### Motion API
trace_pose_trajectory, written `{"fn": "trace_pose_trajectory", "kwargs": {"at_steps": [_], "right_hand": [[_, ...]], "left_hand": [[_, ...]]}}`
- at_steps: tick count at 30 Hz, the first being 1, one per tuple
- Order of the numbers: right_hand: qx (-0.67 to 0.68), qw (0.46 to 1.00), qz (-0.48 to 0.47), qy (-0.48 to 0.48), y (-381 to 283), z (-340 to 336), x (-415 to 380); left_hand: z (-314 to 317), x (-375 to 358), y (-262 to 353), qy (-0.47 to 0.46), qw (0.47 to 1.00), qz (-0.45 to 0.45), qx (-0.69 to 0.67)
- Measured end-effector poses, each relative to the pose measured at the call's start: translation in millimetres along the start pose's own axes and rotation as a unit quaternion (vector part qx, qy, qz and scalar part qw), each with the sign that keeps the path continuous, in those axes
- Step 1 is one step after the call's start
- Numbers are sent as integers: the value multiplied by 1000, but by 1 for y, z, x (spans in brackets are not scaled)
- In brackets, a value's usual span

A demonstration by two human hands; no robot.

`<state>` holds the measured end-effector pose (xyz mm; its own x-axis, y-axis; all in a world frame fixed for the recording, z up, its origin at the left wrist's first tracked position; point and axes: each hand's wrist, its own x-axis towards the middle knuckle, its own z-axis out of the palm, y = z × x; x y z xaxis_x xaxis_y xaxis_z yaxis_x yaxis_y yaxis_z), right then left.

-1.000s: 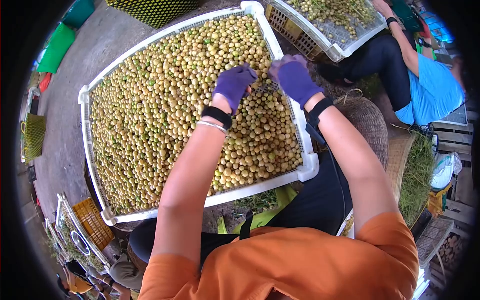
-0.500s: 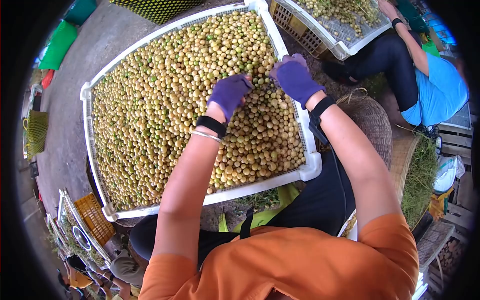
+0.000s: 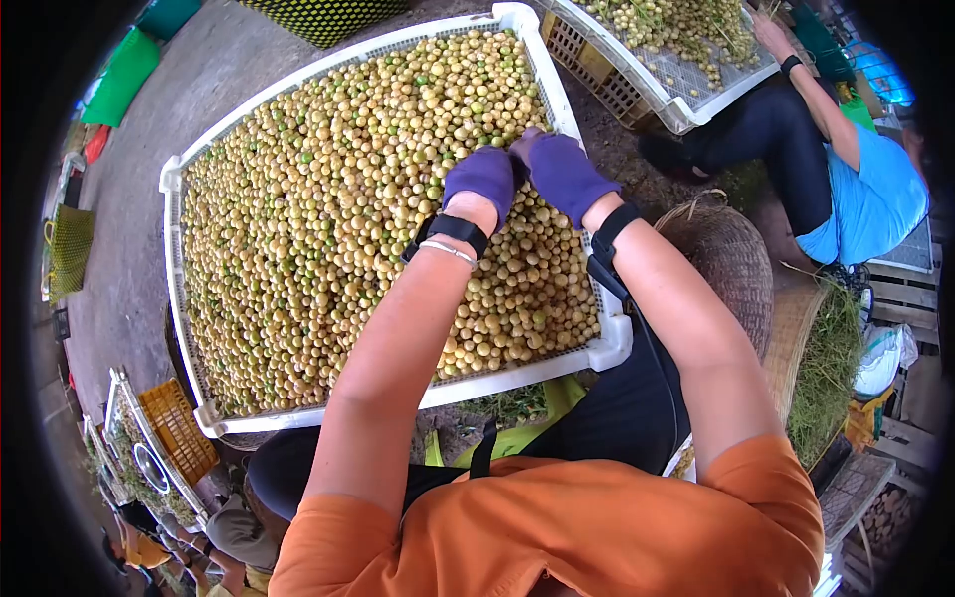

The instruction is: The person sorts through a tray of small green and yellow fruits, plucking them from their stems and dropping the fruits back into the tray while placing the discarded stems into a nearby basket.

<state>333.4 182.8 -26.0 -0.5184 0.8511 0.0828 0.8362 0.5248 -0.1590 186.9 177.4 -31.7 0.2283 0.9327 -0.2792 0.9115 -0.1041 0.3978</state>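
Note:
A white-rimmed mesh tray [image 3: 388, 406] lies before me, heaped with small round yellow-tan fruits [image 3: 328, 199], some greenish. Both my hands wear purple gloves and meet above the fruits near the tray's right side. My left hand [image 3: 483, 181] is closed, its fingertips turned away toward the other hand. Against it, my right hand [image 3: 567, 175] bends inward with its fingers curled and pressed together. Whatever sits between the fingers is hidden by the gloves.
A second tray [image 3: 686, 111] of fruits with stems rests on a crate at upper right, where a co-worker in blue [image 3: 875, 194] sits. A woven basket [image 3: 721, 264] stands by my right arm, with cut greenery [image 3: 831, 358] beyond. A yellow crate [image 3: 179, 430] is at lower left.
My left hand has moved right and my right hand slightly left and down, so the two, apart before, now touch. The co-worker's hand stays by the other tray.

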Motion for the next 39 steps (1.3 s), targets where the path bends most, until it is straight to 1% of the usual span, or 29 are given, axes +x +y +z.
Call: {"fn": "trace_pose_trajectory", "kwargs": {"at_steps": [2,5,8,10,11,12,13,14,15,18,19,21,22,24,26,27,30,32,33,36,37,39], "right_hand": [[-17,1000,17,-14,-5,2,0],[-57,992,88,-65,-10,8,0],[-64,996,64,-5,-8,12,-3],[-34,999,-14,20,4,8,-3],[-18,998,-52,33,8,6,-4],[84,996,10,17,6,-3,-3],[185,980,72,1,4,-19,0],[281,950,133,-16,3,-31,0],[255,957,138,26,3,-35,-3],[139,989,35,27,11,-30,-6],[104,994,26,22,12,-24,-5],[37,999,9,12,9,-15,-4],[-33,999,22,-27,6,-11,-3],[-171,979,46,-104,-3,-4,2],[-151,985,28,-85,-4,-4,2],[-141,987,20,-75,-5,-4,2],[-60,998,14,-23,-1,-10,-2],[57,995,74,-26,4,-24,0],[116,988,102,-28,6,-29,2],[109,992,59,-22,21,-41,-5],[113,992,50,-29,23,-43,-11],[42,998,7,-34,18,-41,-16]], "left_hand": [[-5,-10,1,-10,1000,15,23],[-8,-21,0,-10,996,62,56],[-12,-30,3,-1,994,104,43],[-11,-28,2,-11,993,120,8],[-9,-27,0,-1,993,113,-12],[-10,-29,-1,-7,993,117,-9],[-12,-30,-1,-13,993,120,-5],[-13,-30,0,-19,992,125,-3],[-11,-33,1,-1,994,107,9],[-4,-38,10,1,995,94,41],[-8,-40,16,-22,991,116,70],[-5,-39,18,-7,991,127,52],[-4,-38,18,0,990,133,43],[-2,-34,18,-5,989,145,30],[1,-30,14,-19,989,145,23],[2,-27,13,-16,991,130,7],[10,-22,14,-17,995,99,-25],[9,-20,13,-21,996,87,-21],[10,-19,14,-7,996,81,-28],[9,-16,17,-54,993,99,42],[7,-17,18,-45,993,103,35],[7,-18,18,-28,993,112,22]]}}
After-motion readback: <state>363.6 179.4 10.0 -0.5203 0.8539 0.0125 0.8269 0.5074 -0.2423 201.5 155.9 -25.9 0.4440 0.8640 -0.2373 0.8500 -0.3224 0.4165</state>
